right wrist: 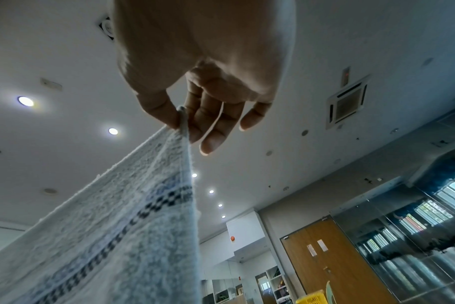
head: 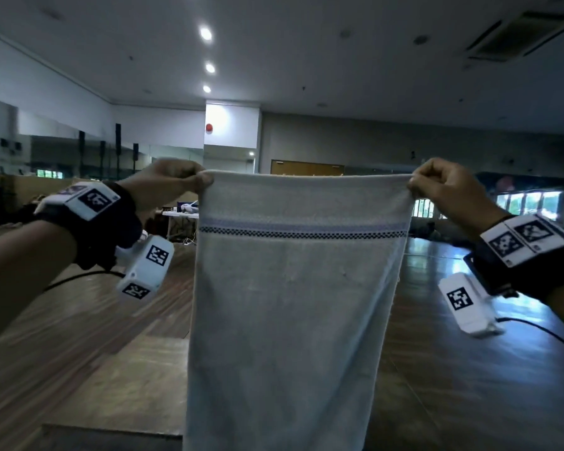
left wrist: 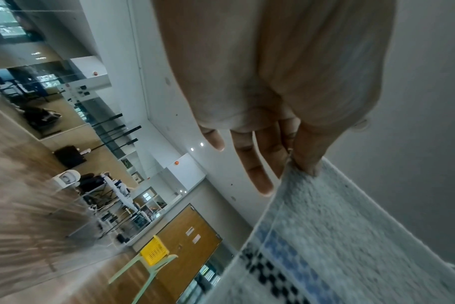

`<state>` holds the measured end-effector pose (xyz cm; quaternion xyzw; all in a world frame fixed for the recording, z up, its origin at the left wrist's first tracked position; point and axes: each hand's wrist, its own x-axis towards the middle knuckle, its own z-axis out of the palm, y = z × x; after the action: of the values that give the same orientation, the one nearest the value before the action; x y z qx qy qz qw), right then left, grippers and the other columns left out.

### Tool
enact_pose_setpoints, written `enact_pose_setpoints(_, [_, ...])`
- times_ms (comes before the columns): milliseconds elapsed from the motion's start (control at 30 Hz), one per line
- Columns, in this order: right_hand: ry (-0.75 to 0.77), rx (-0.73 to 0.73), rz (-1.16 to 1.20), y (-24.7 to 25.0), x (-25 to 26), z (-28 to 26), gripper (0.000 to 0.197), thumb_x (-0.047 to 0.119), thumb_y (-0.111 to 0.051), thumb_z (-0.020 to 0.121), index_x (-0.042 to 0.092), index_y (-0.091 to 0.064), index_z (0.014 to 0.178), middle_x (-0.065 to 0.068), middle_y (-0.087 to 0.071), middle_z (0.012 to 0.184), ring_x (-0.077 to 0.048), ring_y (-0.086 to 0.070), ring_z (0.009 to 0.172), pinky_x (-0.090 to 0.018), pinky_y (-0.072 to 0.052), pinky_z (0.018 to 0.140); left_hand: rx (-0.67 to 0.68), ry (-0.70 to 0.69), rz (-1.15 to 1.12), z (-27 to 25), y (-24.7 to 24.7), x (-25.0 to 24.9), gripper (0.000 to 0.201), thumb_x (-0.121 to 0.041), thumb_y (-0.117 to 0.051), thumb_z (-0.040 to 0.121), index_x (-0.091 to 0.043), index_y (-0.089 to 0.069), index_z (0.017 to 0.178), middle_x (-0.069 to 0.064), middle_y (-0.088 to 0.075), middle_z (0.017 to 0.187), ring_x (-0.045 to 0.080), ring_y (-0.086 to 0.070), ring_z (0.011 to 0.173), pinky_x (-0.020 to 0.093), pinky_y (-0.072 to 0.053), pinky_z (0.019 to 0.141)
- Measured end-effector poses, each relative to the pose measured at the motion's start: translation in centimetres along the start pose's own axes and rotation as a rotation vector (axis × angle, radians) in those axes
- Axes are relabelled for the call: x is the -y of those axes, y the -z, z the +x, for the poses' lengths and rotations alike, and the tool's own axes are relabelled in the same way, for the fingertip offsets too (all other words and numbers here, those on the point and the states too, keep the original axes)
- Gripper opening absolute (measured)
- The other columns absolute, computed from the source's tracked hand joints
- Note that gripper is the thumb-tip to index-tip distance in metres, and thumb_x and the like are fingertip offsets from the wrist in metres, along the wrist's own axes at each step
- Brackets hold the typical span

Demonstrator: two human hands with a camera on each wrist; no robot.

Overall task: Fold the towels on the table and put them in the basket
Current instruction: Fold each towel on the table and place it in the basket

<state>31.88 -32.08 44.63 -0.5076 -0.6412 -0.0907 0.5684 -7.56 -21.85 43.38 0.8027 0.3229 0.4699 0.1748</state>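
Hands (head: 166,180) (head: 443,183) raised — pinching towel (head: 290,304) corners

— What sort of room?
— A big hall: wood floor (head: 469,369), white ceiling (head: 306,43) with round downlights (head: 205,34) and an air vent (right wrist: 347,103).
— The walls?
— Mirrors (head: 62,151) on the left, windows (head: 528,203) on the right, a wooden door (right wrist: 333,265) at the far end.
— Furniture?
— A green chair (left wrist: 143,269) and a cluttered table (head: 181,214).

A: Dim hall; the recessed ceiling lights (head: 205,34) at twelve o'clock flare in the head view.
B: Edges bow outward. The wood floor (left wrist: 26,216) streaks with motion blur at nine o'clock, left wrist view.
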Motion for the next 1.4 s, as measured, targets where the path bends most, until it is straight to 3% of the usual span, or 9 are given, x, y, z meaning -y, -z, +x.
enact_pose_setpoints(300, [0.095, -0.045, 0.027, 0.8, 2.2, 6.2, 0.021, 0.012, -0.059, 0.088, 0.028, -0.054, 0.075, 0.009, -0.063, 0.067, 0.006, -0.056, 0.052, -0.017, -0.048, 0.060, -0.112, -0.102, 0.014, 4.9, 2.7, -3.5, 0.018, -0.018, -0.047, 0.095, -0.006, -0.058, 0.105, -0.002, -0.056, 0.086, -0.008, -0.055, 0.068, 0.005, -0.043, 0.065])
enact_pose_setpoints(367, [0.074, 0.002, -0.006, -0.6, 0.4, 7.2, 0.019, 0.012, -0.058, 0.089, 0.028, -0.056, 0.078, 0.003, -0.062, 0.074, 0.004, -0.058, 0.055, -0.017, -0.049, 0.061, -0.059, -0.058, 0.037, 6.3, 2.2, -1.8, 0.018, -0.018, -0.047, 0.095, -0.005, -0.057, 0.102, 0.001, -0.057, 0.088, 0.000, -0.056, 0.077, 0.014, -0.045, 0.070])
enact_pose_setpoints(500, [-0.042, 0.279, -0.193, -5.7, -6.9, 6.8, 0.012, 0.011, -0.060, 0.089, 0.022, -0.062, 0.087, -0.008, -0.067, 0.088, -0.022, -0.063, 0.079, -0.037, -0.051, 0.079, 0.227, 0.158, 0.065, 7.9, -1.2, 6.3, 0.018, -0.002, -0.043, 0.095, -0.003, -0.054, 0.080, 0.004, -0.061, 0.071, 0.006, -0.060, 0.065, 0.014, -0.048, 0.055])
enact_pose_setpoints(633, [-0.191, 0.622, -0.393, -10.4, -12.5, 4.2, 0.013, 0.012, -0.063, 0.087, 0.021, -0.061, 0.078, -0.002, -0.066, 0.082, -0.026, -0.063, 0.086, -0.029, -0.048, 0.072, 0.401, 0.221, 0.467, 7.9, -6.1, 13.4, 0.018, -0.019, -0.056, 0.092, -0.015, -0.054, 0.074, -0.006, -0.055, 0.069, 0.012, -0.054, 0.073, 0.023, -0.044, 0.067])
enact_pose_setpoints(767, [-0.130, 0.338, -0.285, -10.3, -12.3, 8.1, 0.007, 0.004, -0.057, 0.090, 0.010, -0.059, 0.092, -0.014, -0.063, 0.089, -0.027, -0.062, 0.079, -0.038, -0.051, 0.079, -0.064, 0.106, 0.288, 10.8, -6.3, 12.0, 0.029, -0.009, -0.052, 0.092, -0.026, -0.046, 0.069, -0.007, -0.047, 0.071, 0.027, -0.051, 0.085, 0.029, -0.040, 0.068])
enact_pose_setpoints(967, [-0.071, -0.026, -0.090, -8.4, -9.9, 11.9, 0.011, 0.006, -0.057, 0.090, 0.013, -0.059, 0.098, -0.001, -0.061, 0.075, 0.009, -0.057, 0.044, -0.006, -0.045, 0.047, -0.251, -0.170, 0.222, 14.7, -4.4, 10.1, 0.012, -0.019, -0.052, 0.094, -0.008, -0.052, 0.099, -0.005, -0.054, 0.080, 0.013, -0.056, 0.073, 0.017, -0.049, 0.059])
enact_pose_setpoints(1067, [-0.086, -0.026, -0.083, -8.2, -10.2, 11.0, 0.007, 0.010, -0.058, 0.089, 0.016, -0.059, 0.091, 0.006, -0.059, 0.073, 0.008, -0.058, 0.046, -0.010, -0.048, 0.055, -0.260, -0.155, 0.163, 14.0, -4.6, 10.2, 0.014, -0.023, -0.052, 0.094, -0.010, -0.053, 0.100, 0.000, -0.058, 0.084, 0.016, -0.057, 0.076, 0.025, -0.050, 0.065])
enact_pose_setpoints(1233, [-0.130, 0.059, -0.077, -9.2, -11.5, 8.2, 0.017, 0.012, -0.060, 0.088, 0.025, -0.059, 0.076, 0.002, -0.062, 0.073, 0.000, -0.060, 0.054, -0.037, -0.051, 0.071, -0.187, -0.132, 0.180, 11.3, -5.9, 12.6, 0.010, -0.017, -0.052, 0.094, -0.008, -0.054, 0.098, -0.005, -0.055, 0.079, 0.007, -0.053, 0.068, 0.006, -0.044, 0.048])
enact_pose_setpoints(1400, [-0.207, 0.168, -0.018, -11.0, -12.4, 6.0, 0.019, 0.006, -0.058, 0.089, 0.021, -0.059, 0.076, -0.004, -0.059, 0.072, -0.016, -0.057, 0.063, -0.033, -0.049, 0.071, -0.074, -0.066, 0.133, 9.3, -7.1, 15.6, 0.006, -0.014, -0.053, 0.092, -0.010, -0.054, 0.087, -0.001, -0.053, 0.077, 0.009, -0.052, 0.064, 0.008, -0.045, 0.049])
